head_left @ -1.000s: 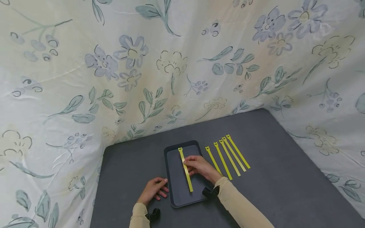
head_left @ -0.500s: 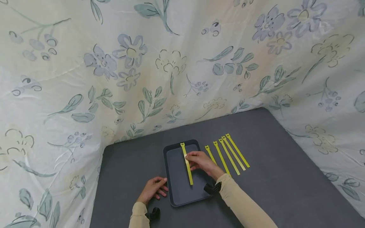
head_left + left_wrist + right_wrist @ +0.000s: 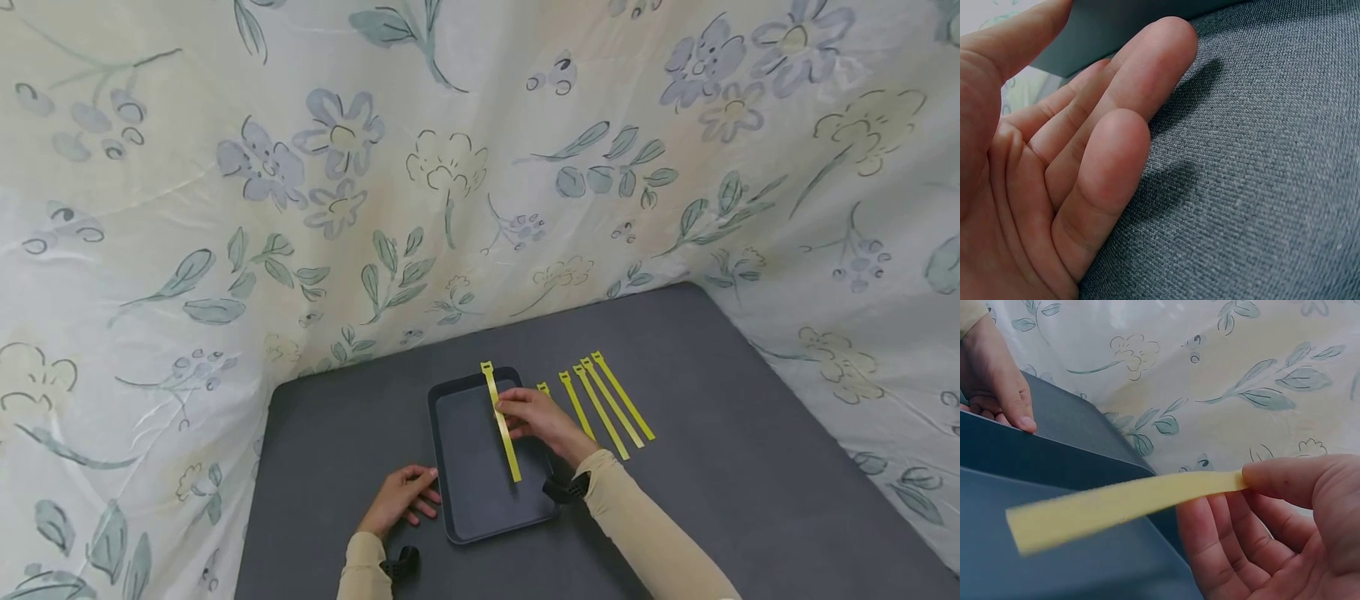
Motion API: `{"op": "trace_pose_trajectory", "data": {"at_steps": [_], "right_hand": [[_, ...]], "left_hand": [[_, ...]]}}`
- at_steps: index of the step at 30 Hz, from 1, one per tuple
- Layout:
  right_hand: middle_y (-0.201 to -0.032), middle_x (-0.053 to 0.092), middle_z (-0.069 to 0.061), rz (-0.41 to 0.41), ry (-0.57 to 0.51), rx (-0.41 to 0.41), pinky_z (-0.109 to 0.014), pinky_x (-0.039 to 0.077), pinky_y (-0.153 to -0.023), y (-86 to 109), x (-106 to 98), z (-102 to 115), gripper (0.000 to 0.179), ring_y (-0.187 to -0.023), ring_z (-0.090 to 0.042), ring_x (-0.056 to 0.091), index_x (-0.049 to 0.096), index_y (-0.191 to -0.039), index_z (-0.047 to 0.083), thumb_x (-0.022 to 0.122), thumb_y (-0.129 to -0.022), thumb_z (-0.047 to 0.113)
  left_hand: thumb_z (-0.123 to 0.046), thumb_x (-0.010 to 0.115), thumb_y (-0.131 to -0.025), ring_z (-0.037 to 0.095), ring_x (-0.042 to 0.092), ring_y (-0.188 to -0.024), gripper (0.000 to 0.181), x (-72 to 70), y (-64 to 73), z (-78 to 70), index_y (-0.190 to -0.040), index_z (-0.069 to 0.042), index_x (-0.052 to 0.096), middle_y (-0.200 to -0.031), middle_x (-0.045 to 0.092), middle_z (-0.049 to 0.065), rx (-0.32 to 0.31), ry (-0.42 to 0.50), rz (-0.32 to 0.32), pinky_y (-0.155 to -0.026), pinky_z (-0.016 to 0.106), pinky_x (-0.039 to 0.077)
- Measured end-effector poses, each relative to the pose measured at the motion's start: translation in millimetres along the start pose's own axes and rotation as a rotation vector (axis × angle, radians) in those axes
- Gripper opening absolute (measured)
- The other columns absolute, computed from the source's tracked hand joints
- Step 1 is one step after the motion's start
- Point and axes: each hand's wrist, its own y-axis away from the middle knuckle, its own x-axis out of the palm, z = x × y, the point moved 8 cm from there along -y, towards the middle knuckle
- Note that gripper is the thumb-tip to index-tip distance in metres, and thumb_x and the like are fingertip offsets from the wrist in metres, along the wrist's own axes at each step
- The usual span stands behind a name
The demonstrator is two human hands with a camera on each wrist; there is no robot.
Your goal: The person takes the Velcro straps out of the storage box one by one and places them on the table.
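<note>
My right hand point(image 3: 542, 417) pinches a yellow hook-and-loop cable tie point(image 3: 508, 447) between thumb and fingers, above the dark tray point(image 3: 467, 467). The tie's slotted head reaches past the tray's far rim. In the right wrist view the tie's plain tail point(image 3: 1085, 515) sticks out from the fingertips, over the tray. My left hand point(image 3: 402, 498) rests on the table at the tray's left side, fingers loosely bent, its thumb at the rim. Nothing lies in its palm in the left wrist view, where the tray wall point(image 3: 1116, 25) stands behind the fingers.
Several more yellow cable ties point(image 3: 625, 397) lie side by side on the dark grey table point(image 3: 720, 467), right of the tray. My right hand partly covers the nearest one. A flower-patterned cloth point(image 3: 420, 200) hangs behind the table and along its sides.
My right hand has moved the pinched cable tie away from me and slightly right, from over the tray's middle toward its far right. The left hand has stayed put.
</note>
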Motion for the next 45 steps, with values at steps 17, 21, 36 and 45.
{"op": "trace_pose_trajectory", "data": {"at_steps": [17,21,36,45], "right_hand": [[-0.101,0.066,-0.005,-0.067,0.045,-0.032,-0.035,0.055,-0.075,9.8,-38.9,7.0,0.040,-0.082,-0.016,0.060,0.060,-0.130,0.000,0.065,-0.100,0.027],[-0.104,0.065,-0.007,-0.102,0.074,-0.029,-0.037,0.055,-0.077,12.4,-52.4,7.6,0.038,-0.084,-0.018,0.058,0.061,-0.130,0.004,0.064,-0.101,0.028],[-0.103,0.063,-0.003,-0.159,0.154,-0.012,-0.042,0.055,-0.083,20.9,-93.5,13.4,0.043,-0.088,-0.020,0.060,0.059,-0.133,0.004,0.064,-0.101,0.032],[-0.109,0.064,-0.003,-0.200,0.218,0.007,-0.048,0.055,-0.088,28.0,-120.3,15.4,0.049,-0.089,-0.016,0.061,0.060,-0.136,0.005,0.064,-0.101,0.038]], "left_hand": [[-0.049,0.062,-0.099,0.015,0.073,-0.065,0.054,-0.2,-1.5,-0.1,-0.121,0.000,0.064,-0.086,0.078,0.005,0.007,0.000,0.005,-0.049,0.028,0.049],[-0.051,0.063,-0.097,0.015,0.073,-0.064,0.055,0.0,1.4,-4.5,-0.120,-0.001,0.064,-0.086,0.078,0.005,0.016,0.001,0.001,-0.048,0.028,0.049],[-0.051,0.063,-0.098,0.015,0.073,-0.064,0.055,-0.3,-1.4,-1.4,-0.121,-0.001,0.063,-0.085,0.077,0.004,0.019,0.009,-0.006,-0.049,0.029,0.049],[-0.051,0.064,-0.097,0.015,0.073,-0.064,0.055,-0.2,2.5,-4.5,-0.120,0.000,0.063,-0.085,0.077,0.005,0.029,0.010,-0.006,-0.048,0.029,0.049]]}}
